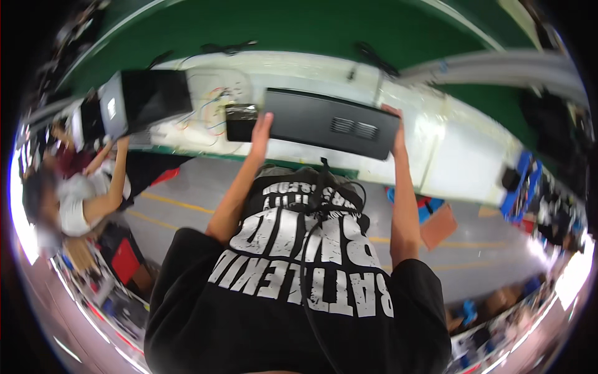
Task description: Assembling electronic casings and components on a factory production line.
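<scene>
A long black rectangular casing (305, 118) with two small slotted vents on its face spans the space between my hands. My left hand (261, 132) grips its left end, thumb over the edge. At the opposite end, my right hand (398, 132) holds the right edge. Beside my left hand sits a smaller dark box (240, 128) with a shiny strip along its top. Thin coloured wires (218, 103) lie just past that box on the white bench (299, 67). Whether the casing touches the bench is hidden.
To the left, a co-worker (81, 199) reaches toward a large dark screen-like unit (152, 96). Black cables (377, 57) lie at the bench's far edge. Blue racks (522, 187) stand far right. A brown board (440, 227) is low beside my right forearm.
</scene>
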A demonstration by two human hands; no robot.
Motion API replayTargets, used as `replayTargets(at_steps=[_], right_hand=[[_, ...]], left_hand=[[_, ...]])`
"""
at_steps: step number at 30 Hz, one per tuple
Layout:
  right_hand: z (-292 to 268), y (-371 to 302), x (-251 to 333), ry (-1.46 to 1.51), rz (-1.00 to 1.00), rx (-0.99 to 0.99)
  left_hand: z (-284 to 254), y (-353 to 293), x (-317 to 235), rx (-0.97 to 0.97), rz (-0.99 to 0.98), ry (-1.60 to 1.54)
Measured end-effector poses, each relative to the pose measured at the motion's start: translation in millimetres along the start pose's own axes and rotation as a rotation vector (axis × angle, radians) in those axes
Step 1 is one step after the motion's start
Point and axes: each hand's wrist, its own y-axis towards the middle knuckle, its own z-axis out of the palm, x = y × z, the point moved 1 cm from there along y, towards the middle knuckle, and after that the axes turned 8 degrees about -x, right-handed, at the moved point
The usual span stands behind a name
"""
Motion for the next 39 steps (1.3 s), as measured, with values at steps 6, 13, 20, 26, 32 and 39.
replayTargets(at_steps=[6,13,20,26,32,39], right_hand=[[3,26,28,0.499,0.281,0.570],[214,-80,292,-0.488,-0.046,0.274],[345,8,354,-0.519,0.181,0.360],[354,105,382,0.098,0.594,-0.138],[253,208,336,0.650,0.608,-0.467],[192,246,298,1.084,0.443,-0.624]], left_hand=[[-5,8,-59,0.074,-0.267,-0.102],[-67,66,-142,0.288,-0.527,-0.330],[-112,84,-194,-0.123,0.201,-0.983],[-203,54,-212,-0.278,0.439,-1.804],[-219,83,-246,-0.423,0.364,-2.141],[-268,134,-253,-0.574,0.267,-2.057]])
